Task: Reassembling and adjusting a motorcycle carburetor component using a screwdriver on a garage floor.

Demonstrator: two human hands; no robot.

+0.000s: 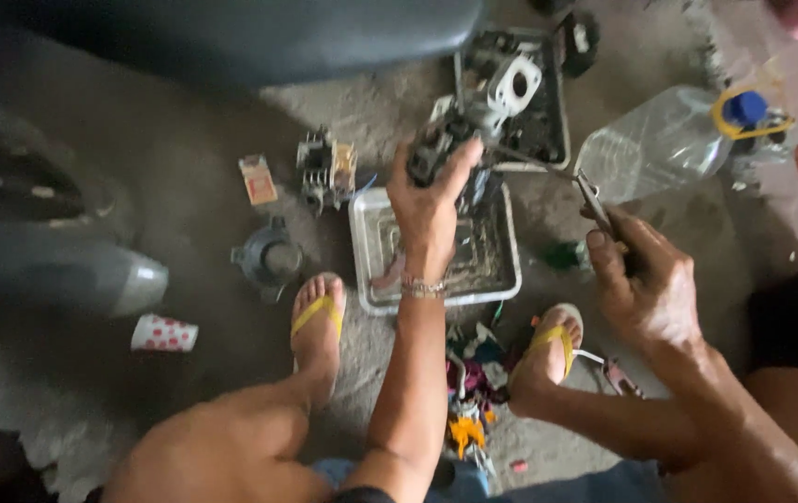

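Left hand [427, 210] fingers clamped on one dark engine part [436, 149], held above the front tray [501, 279]. Right hand [646, 279] fingers closed around one pair of pliers [595, 200], jaws pointing toward the part. Two trays on the floor: front one pale, rear one [557, 140] holding a white casting [515, 84]. One clear plastic jug [655, 144], one dotted paper cup [164, 333], two feet in yellow sandals.
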